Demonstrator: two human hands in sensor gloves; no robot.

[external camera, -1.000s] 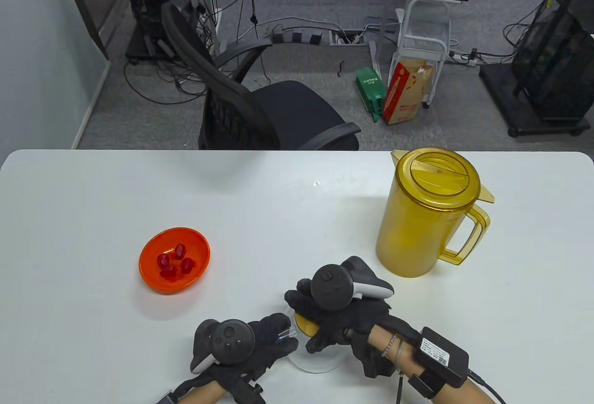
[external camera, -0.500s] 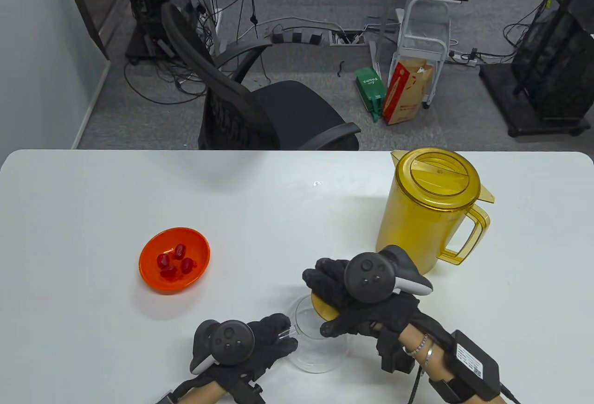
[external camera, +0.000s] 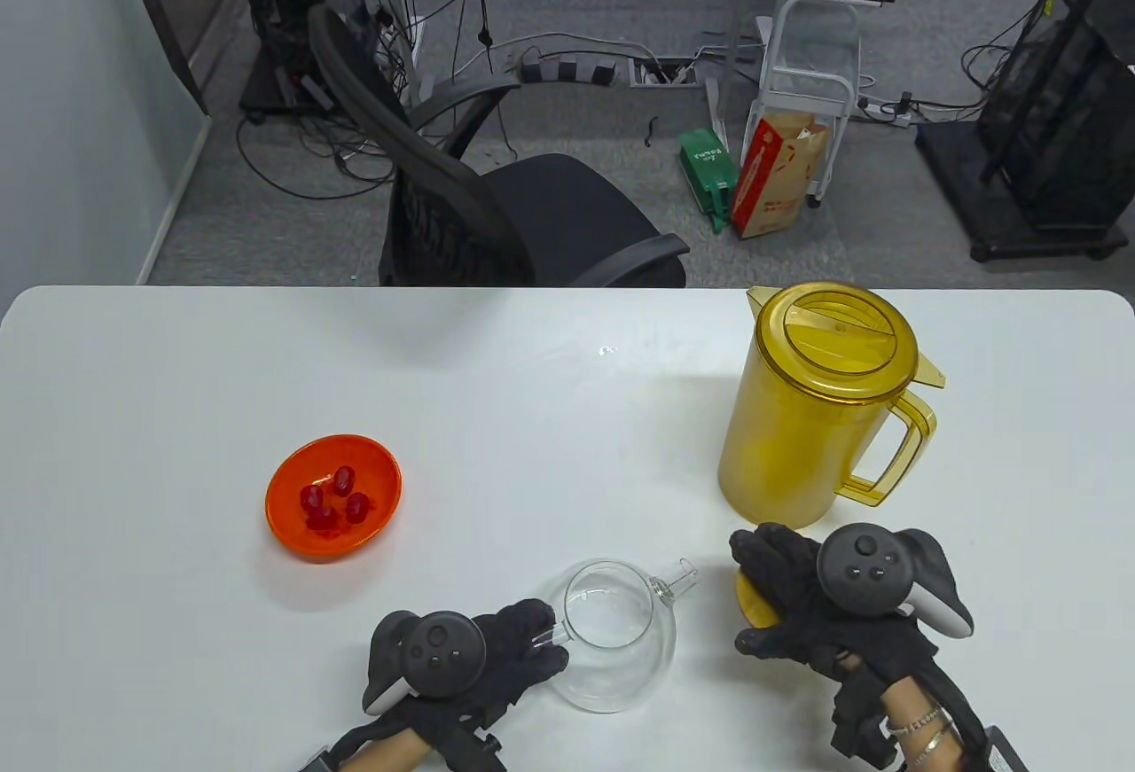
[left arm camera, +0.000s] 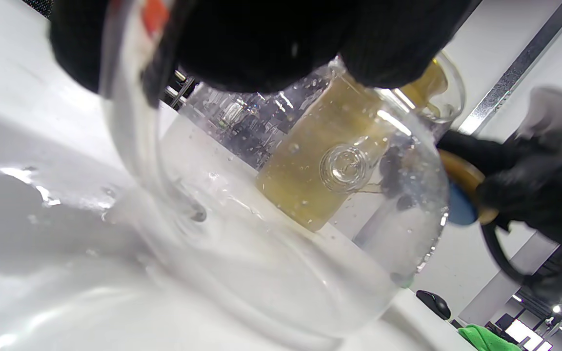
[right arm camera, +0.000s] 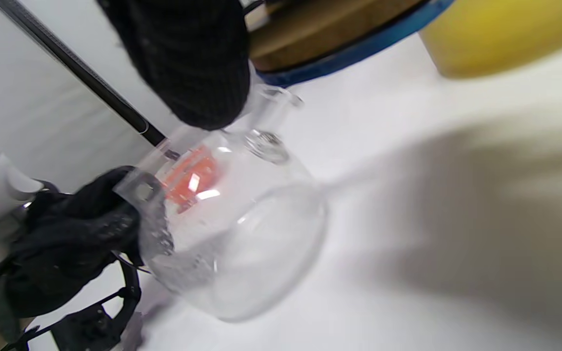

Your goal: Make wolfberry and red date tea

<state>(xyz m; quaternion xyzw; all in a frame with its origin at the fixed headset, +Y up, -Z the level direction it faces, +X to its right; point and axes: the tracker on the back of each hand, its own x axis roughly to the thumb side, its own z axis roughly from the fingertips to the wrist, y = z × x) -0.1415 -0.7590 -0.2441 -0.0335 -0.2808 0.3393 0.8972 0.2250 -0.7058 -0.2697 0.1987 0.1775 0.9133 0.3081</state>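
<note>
A clear glass teapot [external camera: 614,637] stands open near the table's front edge, spout pointing right. My left hand [external camera: 497,648] grips its handle at the left side; the pot also shows in the left wrist view [left arm camera: 281,229] and the right wrist view [right arm camera: 232,229]. My right hand [external camera: 798,608] holds the pot's round wooden lid [external camera: 752,602] to the right of the pot, low over the table. The lid has a blue rim in the right wrist view [right arm camera: 339,34]. An orange bowl [external camera: 333,497] with several red dates [external camera: 332,502] sits to the left.
A tall yellow lidded pitcher [external camera: 820,404] stands right of centre, just behind my right hand, handle to the right. A black office chair [external camera: 497,214] stands beyond the table's far edge.
My right hand lifted the wooden lid off the teapot and carried it to the right, leaving the pot open. My left hand has kept its hold on the handle.
</note>
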